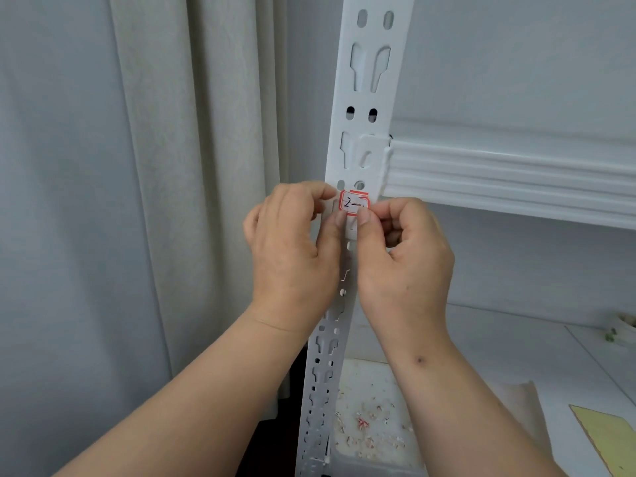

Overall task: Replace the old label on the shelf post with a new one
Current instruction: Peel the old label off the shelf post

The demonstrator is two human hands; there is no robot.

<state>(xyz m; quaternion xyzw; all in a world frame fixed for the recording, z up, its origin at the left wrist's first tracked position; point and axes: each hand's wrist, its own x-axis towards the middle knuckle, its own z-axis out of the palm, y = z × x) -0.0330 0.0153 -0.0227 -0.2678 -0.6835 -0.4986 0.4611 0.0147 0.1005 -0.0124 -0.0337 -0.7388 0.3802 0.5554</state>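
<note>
A white slotted shelf post [364, 108] runs up the middle of the head view. A small label [353, 202] with a red border and a handwritten "2—" lies against the post just below the shelf beam joint. My right hand [402, 256] pinches the label's lower right corner with thumb and forefinger. My left hand [292, 249] has its fingers curled at the label's left edge, the thumb tip just below it. Whether the label is stuck flat or partly lifted is not clear.
A white ribbed shelf beam [509, 173] joins the post on the right. Pale curtains [179, 166] hang at the left. Below, a shelf surface [371, 425] carries scattered paper scraps, and a yellow board [609, 438] lies at the lower right.
</note>
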